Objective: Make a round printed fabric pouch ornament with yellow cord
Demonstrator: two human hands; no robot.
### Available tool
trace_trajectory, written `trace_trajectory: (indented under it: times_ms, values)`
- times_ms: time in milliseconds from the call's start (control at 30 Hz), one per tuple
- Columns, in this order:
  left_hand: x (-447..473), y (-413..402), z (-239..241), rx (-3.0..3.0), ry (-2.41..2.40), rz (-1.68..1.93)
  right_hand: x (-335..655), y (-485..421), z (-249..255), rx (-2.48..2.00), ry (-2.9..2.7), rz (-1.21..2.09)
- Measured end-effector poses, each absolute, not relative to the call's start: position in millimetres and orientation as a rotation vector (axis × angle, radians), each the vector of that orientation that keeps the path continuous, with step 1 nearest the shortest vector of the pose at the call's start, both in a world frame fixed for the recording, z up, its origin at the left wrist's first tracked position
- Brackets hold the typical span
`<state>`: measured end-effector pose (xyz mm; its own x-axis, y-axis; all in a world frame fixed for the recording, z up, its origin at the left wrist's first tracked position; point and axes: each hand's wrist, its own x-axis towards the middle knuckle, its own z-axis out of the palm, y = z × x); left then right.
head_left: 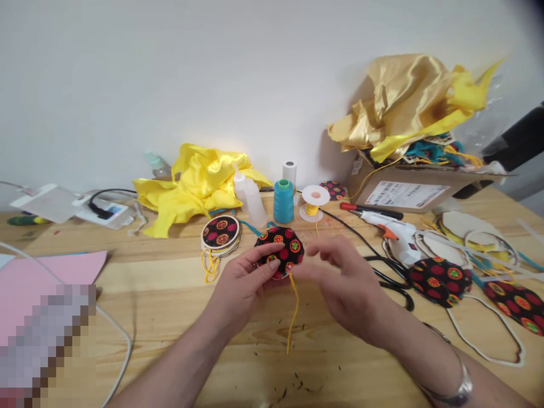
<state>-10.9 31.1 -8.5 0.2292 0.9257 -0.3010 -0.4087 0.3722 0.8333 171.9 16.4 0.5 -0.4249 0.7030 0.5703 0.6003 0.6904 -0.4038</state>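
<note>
My left hand [240, 283] grips a round piece covered in black fabric with red and yellow dots [280, 249], held just above the wooden table [170, 294]. A yellow cord [292, 311] hangs from the piece's lower edge. My right hand [344, 283] is right beside the piece with its fingertips pinched together at the top of that cord. A silver bracelet [461, 385] sits on my right wrist.
A stack of fabric-covered discs [221, 233], squeeze bottles [254, 201], a teal thread spool [283, 201] and a yellow cord reel [313, 203] stand behind. A glue gun [393, 229], black scissors [393, 280] and fabric cutouts [440, 280] lie right. Yellow satin [195, 184], a cardboard box [408, 190], pink paper [46, 277].
</note>
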Motion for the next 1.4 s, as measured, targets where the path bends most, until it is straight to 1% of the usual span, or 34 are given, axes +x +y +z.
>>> trace_trajectory:
  times_ms: [100,200,267,367,433,500,700,767,833,967,1400]
  values:
    - [-13,34,-7,0.661,0.935,1.046,168,11,7,-0.77,-2.544,-0.054]
    - [-14,37,-5,0.647,0.959,1.056,163,10,7,-0.697,-2.71,-0.189]
    - [-15,37,-4,0.639,0.963,1.06,161,10,4,-0.676,-2.74,-0.228]
    - [-15,36,-2,0.628,0.969,1.066,161,11,1,-0.656,-2.739,-0.2]
    - [-15,35,-1,0.627,0.972,1.067,162,11,1,-0.68,-2.698,-0.127]
    - [-14,35,-1,0.633,0.968,1.074,162,10,2,-0.743,-2.602,0.023]
    - [-12,34,-1,0.629,0.954,1.089,155,5,4,-1.022,-2.002,0.816]
    - [-12,34,-2,0.629,0.933,1.103,153,6,2,-1.135,-1.79,1.003]
    - [-12,34,-3,0.642,0.912,1.122,151,8,-1,-1.227,-1.638,1.122]
    - [-13,34,-5,0.661,0.892,1.147,150,11,-5,-1.293,-1.538,1.189]
    - [-15,38,-5,0.501,0.872,1.088,150,13,-6,-1.241,-1.509,1.098]
